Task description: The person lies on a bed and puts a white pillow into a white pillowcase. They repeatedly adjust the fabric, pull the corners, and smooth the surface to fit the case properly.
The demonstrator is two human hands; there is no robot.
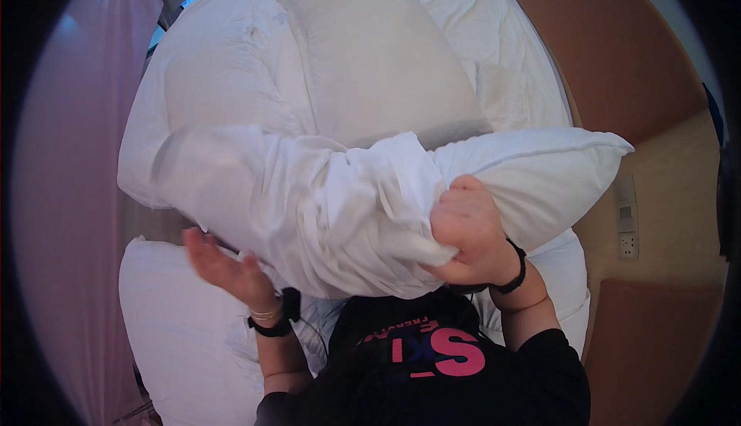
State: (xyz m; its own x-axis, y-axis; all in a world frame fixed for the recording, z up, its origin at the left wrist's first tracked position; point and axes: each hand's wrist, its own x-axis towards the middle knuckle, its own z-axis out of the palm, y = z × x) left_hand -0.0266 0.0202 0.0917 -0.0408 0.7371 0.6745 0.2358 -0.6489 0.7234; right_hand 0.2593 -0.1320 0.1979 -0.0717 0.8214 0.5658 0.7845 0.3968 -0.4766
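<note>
A white pillow lay crosswise in front of the person's chest, above a black shirt, its right end bare and tapering to a corner. A white cloth cover bunched in deep folds around the rest, hiding the pillow's middle; its left part was smeared by motion, so how far the pillow reached inside could not be made out.

The right hand was closed in a fist, its fingers gripping the cover's gathered edge; the fingertips were hidden in the cloth. The left hand was open and blurred, fingers apart, just beside the cover's lower left edge; whether it touched could not be told.

Beyond, a large pillow lay on a white bed, its near edge partly covered by the cloth. Another pillow to its left had outlines hard to separate from the bedding. White bedding at lower left was largely hidden behind the person. The pink curtain faded into the dark rim.
</note>
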